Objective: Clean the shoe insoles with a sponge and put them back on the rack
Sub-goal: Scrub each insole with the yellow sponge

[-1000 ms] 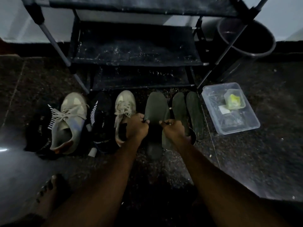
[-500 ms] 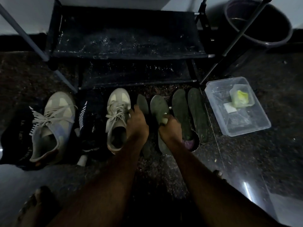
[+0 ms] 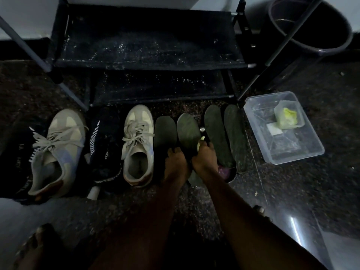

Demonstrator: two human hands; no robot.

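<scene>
Right hand (image 3: 204, 159) curled round yellow sponge (image 3: 200, 142), pressing on 2nd insole (image 3: 187, 131) of 4 at frame centre, long axis pointing up toward rack (image 3: 148, 55). Left hand (image 3: 176, 163) just beside, at same insole's near end; grip unclear.

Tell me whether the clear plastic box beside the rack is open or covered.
Open: the clear plastic box has no lid on it.

On the dark speckled floor (image 3: 194, 207) lie four shoes (image 3: 136, 152), four insoles (image 3: 214, 129) and a clear plastic tub (image 3: 292, 149).
</scene>
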